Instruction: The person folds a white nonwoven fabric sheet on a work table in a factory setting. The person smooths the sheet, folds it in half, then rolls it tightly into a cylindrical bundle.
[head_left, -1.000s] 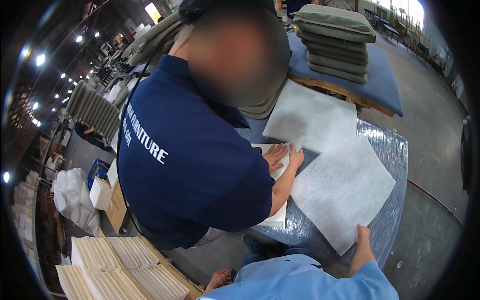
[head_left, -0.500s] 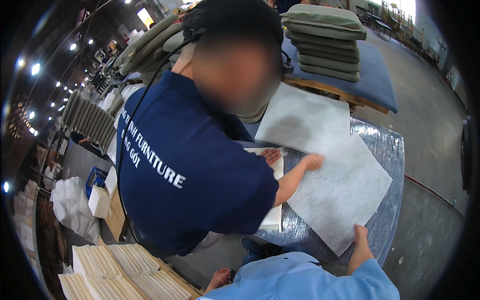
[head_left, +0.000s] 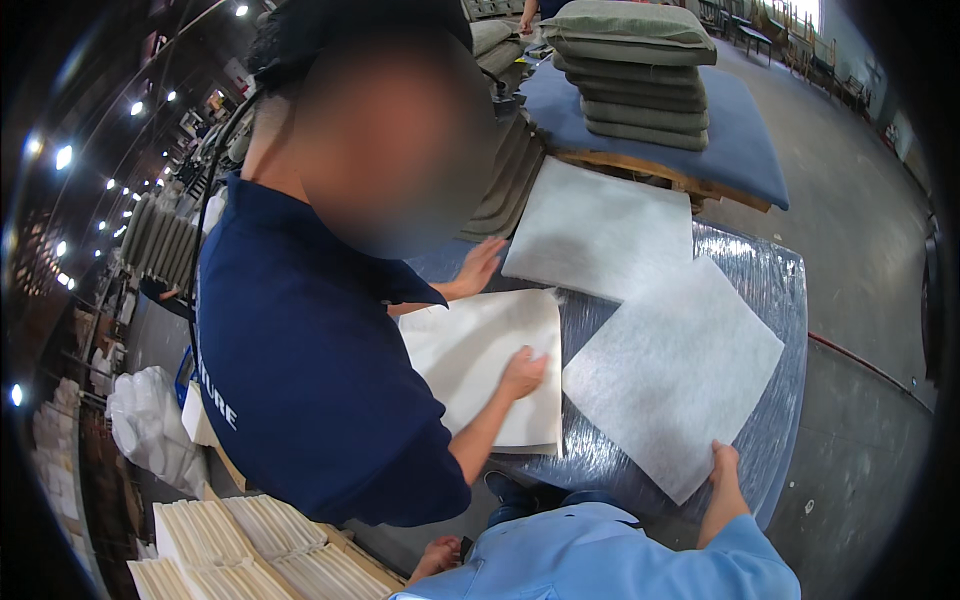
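Note:
My right hand [head_left: 724, 460] pinches the near edge of a square sheet of white wadding [head_left: 675, 375], its thumb on top and its other fingers partly hidden. The sheet lies turned cornerwise on the table, overlapping a second white wadding sheet [head_left: 600, 230] behind it. Low beside my light blue shirt, my left hand [head_left: 438, 556] is curled next to a small dark object, too hidden to name. In front of a co-worker in a navy shirt [head_left: 310, 370] lies a cream pad [head_left: 480, 385]. One of the co-worker's hands [head_left: 524, 374] rests on it; the other [head_left: 480, 268] is beyond its far edge.
Plastic film wraps the table [head_left: 775, 290] beneath the sheets. Grey-green cushions [head_left: 635, 85] are stacked on a blue-topped platform [head_left: 745, 140] behind. Cream foam pieces [head_left: 240, 550] fill a box at the lower left. The co-worker's body blocks the left side.
The co-worker has leaned left, drawing one hand off the wadding onto the cream pad and moving the other past its far edge. The near sheet has shifted slightly; my hands stay almost in place.

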